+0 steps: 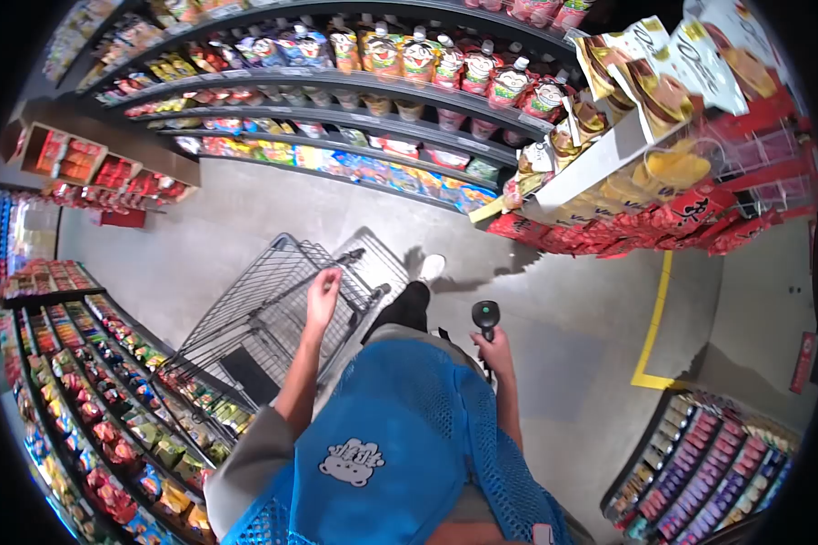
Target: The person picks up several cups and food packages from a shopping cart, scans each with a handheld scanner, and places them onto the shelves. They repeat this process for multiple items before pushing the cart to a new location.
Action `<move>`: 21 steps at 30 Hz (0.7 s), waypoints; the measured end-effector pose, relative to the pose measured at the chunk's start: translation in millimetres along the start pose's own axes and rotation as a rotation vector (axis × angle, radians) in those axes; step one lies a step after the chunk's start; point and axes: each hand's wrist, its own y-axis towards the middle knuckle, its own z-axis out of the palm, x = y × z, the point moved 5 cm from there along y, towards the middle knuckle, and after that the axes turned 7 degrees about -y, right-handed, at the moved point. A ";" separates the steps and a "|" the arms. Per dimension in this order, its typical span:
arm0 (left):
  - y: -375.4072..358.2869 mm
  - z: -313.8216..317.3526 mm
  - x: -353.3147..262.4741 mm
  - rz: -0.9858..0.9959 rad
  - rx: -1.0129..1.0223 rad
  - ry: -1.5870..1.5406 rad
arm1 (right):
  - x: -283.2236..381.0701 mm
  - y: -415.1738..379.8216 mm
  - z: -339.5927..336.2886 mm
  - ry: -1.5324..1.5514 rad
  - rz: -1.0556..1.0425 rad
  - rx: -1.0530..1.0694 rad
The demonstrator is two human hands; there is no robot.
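Observation:
My left hand (323,292) is raised over the handle end of a grey wire shopping cart (245,313), fingers loosely apart and holding nothing. My right hand (494,352) grips a black handheld barcode scanner (486,315), whose head points forward over the floor. A blue mesh vest (400,454) covers my torso at the bottom of the view. One leg in dark trousers and a white shoe (432,266) reach forward beside the cart. The cart basket looks empty apart from a dark panel near the handle.
Snack shelves (91,381) run close along the left. More shelves with pouches (409,64) line the far side. A display of red packets (663,218) juts in at right, beside a yellow floor line (656,327). Another shelf (709,463) stands at bottom right.

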 end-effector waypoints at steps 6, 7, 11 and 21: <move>-142.6 -61.2 -153.1 0.264 -0.194 -0.447 | -23.6 -15.9 15.5 0.060 -0.045 0.067; -158.4 -63.5 -192.8 0.352 -0.209 -0.469 | -27.6 -22.4 23.3 0.059 -0.066 0.059; -212.7 -74.9 -337.9 1.011 0.032 -0.493 | -25.9 -54.2 43.4 0.056 -0.074 0.063; -322.0 -28.4 -444.4 0.754 1.564 -1.347 | -72.6 -107.1 82.5 -0.052 -0.040 0.040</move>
